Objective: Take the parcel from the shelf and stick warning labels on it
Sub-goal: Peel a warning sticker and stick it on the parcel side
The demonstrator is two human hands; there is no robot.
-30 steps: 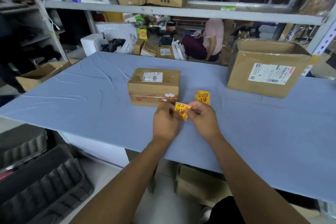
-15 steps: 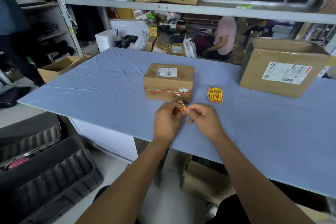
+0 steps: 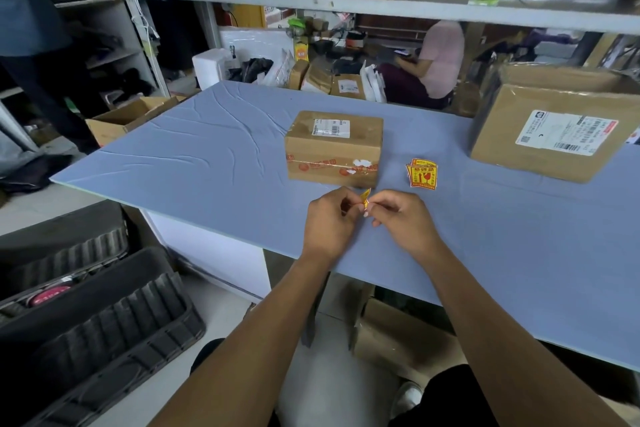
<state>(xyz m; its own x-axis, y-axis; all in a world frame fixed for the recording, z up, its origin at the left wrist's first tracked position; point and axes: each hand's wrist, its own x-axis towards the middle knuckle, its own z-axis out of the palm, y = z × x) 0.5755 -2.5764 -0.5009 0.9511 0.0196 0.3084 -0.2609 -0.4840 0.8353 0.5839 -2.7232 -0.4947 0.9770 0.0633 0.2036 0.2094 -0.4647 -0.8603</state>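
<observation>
A small brown cardboard parcel (image 3: pixel 334 147) with a white shipping label on top and red printed tape on its front lies on the blue table (image 3: pixel 194 163). Just in front of it, my left hand (image 3: pixel 329 222) and my right hand (image 3: pixel 403 218) pinch one yellow and red warning label (image 3: pixel 364 197) between their fingertips; the label is seen almost edge-on. A small stack of the same warning labels (image 3: pixel 421 174) rests on the table to the right of the parcel.
A larger cardboard box (image 3: pixel 554 135) stands at the table's far right. A metal shelf (image 3: pixel 381 7) with boxes runs overhead. A seated person (image 3: pixel 436 62) is behind the table. Black trays (image 3: pixel 86 315) lie on the floor at left, and an open box (image 3: pixel 128 118) sits beside the table.
The label, seen face-on between my hands a second ago, is now turned nearly edge-on. My hands stay close together in front of the parcel.
</observation>
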